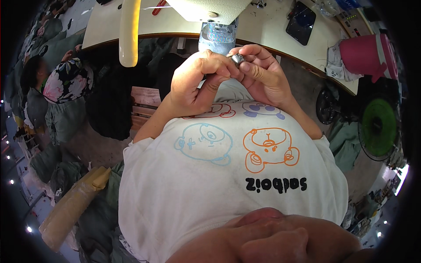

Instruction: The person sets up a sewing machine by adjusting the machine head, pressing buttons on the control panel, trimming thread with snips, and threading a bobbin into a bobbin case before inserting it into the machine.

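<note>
A small round metal bobbin case is held between the thumb and fingers of my right hand, just in front of the table edge. My left hand is closed beside it, fingertips pinched together and meeting the fingers of the right hand. Whatever the left fingertips grip is too small or hidden to make out. Directly beyond both hands stands the sewing machine, its pale head over a shiny metal plate at the front edge.
On the table a dark phone lies to the right, near a pink bin. A yellow curved bar hangs at the left. A green fan stands right. Another person sits at left among dark cloth piles, near a wrapped roll.
</note>
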Motion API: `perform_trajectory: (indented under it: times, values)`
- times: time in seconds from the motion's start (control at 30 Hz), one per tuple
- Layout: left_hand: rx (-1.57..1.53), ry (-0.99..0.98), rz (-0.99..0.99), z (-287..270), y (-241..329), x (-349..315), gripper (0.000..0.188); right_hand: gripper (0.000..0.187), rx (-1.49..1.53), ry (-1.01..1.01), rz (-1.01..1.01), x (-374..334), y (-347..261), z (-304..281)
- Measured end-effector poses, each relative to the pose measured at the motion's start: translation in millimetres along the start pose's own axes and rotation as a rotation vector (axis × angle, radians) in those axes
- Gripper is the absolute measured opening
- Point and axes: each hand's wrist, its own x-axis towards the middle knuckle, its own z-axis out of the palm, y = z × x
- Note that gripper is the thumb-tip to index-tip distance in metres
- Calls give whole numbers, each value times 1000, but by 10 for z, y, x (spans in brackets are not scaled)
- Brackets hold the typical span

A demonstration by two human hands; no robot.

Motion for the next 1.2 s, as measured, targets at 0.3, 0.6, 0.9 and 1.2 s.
perform_trajectory:
  times: [0.3,0.6,0.9,1.2]
  values:
    - [-1,34,18,-15,-53,-22,15,25,6,7,-24,17,-47,-22]
    - [219,43,98,-81,-93,22,24,27,60,15,20,6,-88,-60]
    - [460,24,190,-248,-37,111,26,24,53,23,28,-9,-67,-48]
    - [960,159,-11,-778,-85,-22,8,22,35,15,-27,-13,-126,-111]
